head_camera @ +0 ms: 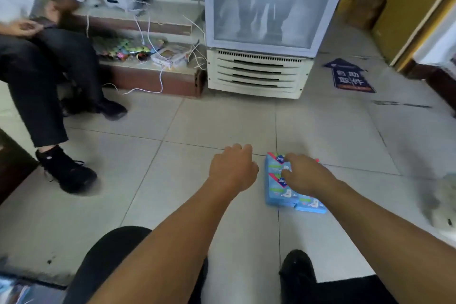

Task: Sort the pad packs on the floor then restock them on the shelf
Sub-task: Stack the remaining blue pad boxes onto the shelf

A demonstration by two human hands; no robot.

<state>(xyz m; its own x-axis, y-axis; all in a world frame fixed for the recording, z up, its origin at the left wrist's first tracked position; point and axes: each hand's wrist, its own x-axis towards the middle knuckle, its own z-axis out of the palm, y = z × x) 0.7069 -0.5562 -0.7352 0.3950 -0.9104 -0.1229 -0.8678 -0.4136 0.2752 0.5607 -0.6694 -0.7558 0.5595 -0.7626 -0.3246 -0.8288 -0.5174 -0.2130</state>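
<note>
Tiled floor — right hand on blue pad packs (left hand curled beside).

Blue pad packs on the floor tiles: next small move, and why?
Probably bring the left hand across to the free left edge of the blue plastic pad packs. The right hand already rests on top of the cluster, while the left hovers beside it, fingers curled, holding nothing. Both hands could then square up or lift the packs off the pale tiled floor.
</note>
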